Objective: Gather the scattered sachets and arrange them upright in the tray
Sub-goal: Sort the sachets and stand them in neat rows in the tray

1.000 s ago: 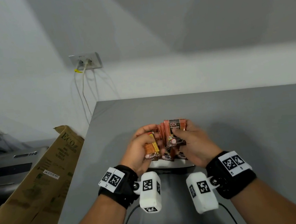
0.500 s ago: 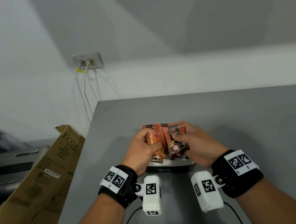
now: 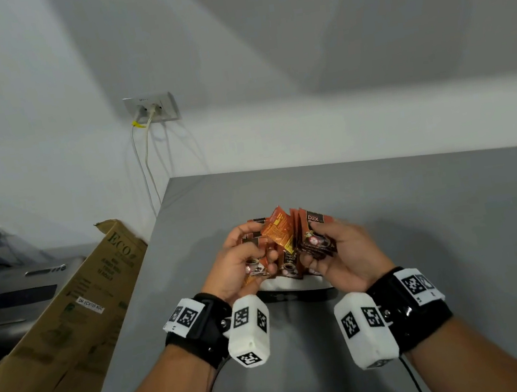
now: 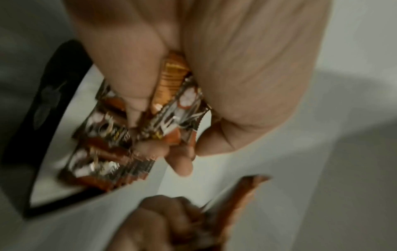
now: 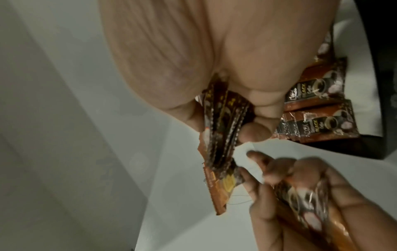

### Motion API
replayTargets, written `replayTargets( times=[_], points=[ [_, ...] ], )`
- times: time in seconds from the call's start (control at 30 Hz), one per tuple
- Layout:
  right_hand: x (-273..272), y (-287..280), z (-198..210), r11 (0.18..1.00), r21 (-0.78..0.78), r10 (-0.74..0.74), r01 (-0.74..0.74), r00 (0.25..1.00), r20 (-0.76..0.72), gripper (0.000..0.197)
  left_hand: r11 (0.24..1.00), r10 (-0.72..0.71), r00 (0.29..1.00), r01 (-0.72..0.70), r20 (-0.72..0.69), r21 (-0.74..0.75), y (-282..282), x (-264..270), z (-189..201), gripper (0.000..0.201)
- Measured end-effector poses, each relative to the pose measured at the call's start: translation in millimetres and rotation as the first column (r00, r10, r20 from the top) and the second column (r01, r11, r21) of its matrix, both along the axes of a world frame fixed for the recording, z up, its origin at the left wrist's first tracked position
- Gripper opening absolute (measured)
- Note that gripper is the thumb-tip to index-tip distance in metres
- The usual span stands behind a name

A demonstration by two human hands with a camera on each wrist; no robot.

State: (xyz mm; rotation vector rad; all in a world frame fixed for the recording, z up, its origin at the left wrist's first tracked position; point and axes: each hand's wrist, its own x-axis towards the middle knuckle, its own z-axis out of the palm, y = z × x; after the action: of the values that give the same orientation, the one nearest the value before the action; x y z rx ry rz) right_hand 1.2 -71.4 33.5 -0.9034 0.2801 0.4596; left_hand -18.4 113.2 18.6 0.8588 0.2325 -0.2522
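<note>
Orange and dark brown coffee sachets (image 3: 281,233) are bunched between both hands, just above a white tray with a black rim (image 3: 295,288) on the grey table. My left hand (image 3: 242,260) grips a couple of sachets (image 4: 174,108), thumb on top. My right hand (image 3: 329,245) pinches a thin stack of sachets (image 5: 221,129) edge-on; its front one reads D2X (image 3: 315,234). More sachets (image 5: 318,108) lie overlapping in the tray (image 5: 365,68), also seen in the left wrist view as sachets (image 4: 98,149) in the tray (image 4: 53,95).
The grey table (image 3: 435,222) runs right and back to a white wall. A brown cardboard box (image 3: 77,305) leans at the table's left edge, with a grey machine (image 3: 10,294) behind it. A wall socket with cables (image 3: 150,108) is at the back left.
Both hands have lifted and parted a little over the tray. An orange sachet in the left hand now sticks up tilted, and the right hand's stack has turned more toward me.
</note>
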Motion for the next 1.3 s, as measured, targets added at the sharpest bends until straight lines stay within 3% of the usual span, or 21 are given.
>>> replayTargets(
  times=[0.13,0.33,0.5,0.6,0.73,0.83,0.9,1.0,1.07,1.2,1.3],
  points=[
    [-4,10,1,0.998,-0.002,0.065,-0.065,0.998,-0.026,0.033,0.991,-0.039,0.998,0.031,0.056,0.133,-10,2,-2,0.054],
    [-4,10,1,0.989,-0.115,0.095,-0.091,0.995,0.031,0.03,0.98,-0.034,0.993,0.012,0.109,0.196,-12,2,-7,0.032],
    [-7,11,6,0.979,-0.15,0.154,-0.138,0.983,0.1,0.027,0.977,-0.043,0.992,0.018,0.116,0.212,-14,2,-9,0.046],
    [-10,10,12,0.97,-0.167,0.202,-0.176,0.967,0.157,0.028,0.956,-0.05,0.989,0.007,0.138,0.294,-14,0,-9,0.038],
    [0,1,5,0.953,-0.304,0.024,0.015,0.992,0.125,0.019,0.967,0.065,0.995,-0.08,0.069,0.244,-12,3,-10,0.015],
    [5,-11,8,0.98,-0.171,-0.083,0.102,0.99,0.116,0.023,0.944,0.112,0.992,-0.124,0.059,0.307,-8,5,-11,0.013],
    [4,-12,12,0.991,-0.128,-0.031,0.049,0.989,0.144,0.023,0.928,0.08,0.993,-0.104,0.082,0.359,-11,3,-11,0.013],
    [1,0,8,0.972,-0.23,0.083,-0.044,0.983,0.165,0.022,0.916,-0.002,0.993,-0.045,0.116,0.398,-23,2,-8,0.015],
    [0,6,7,0.958,-0.279,0.112,-0.062,0.979,0.169,0.018,0.93,-0.038,0.994,-0.001,0.101,0.367,-25,2,-4,0.021],
    [8,-1,4,0.966,-0.256,0.014,0.025,0.989,0.148,0.025,0.996,0.0,0.999,0.004,-0.034,0.091,-16,1,-1,0.039],
    [12,-13,3,0.986,-0.155,-0.038,0.056,0.993,0.114,0.03,0.993,0.026,0.999,-0.02,-0.046,0.119,-7,3,-5,0.038]
  ],
)
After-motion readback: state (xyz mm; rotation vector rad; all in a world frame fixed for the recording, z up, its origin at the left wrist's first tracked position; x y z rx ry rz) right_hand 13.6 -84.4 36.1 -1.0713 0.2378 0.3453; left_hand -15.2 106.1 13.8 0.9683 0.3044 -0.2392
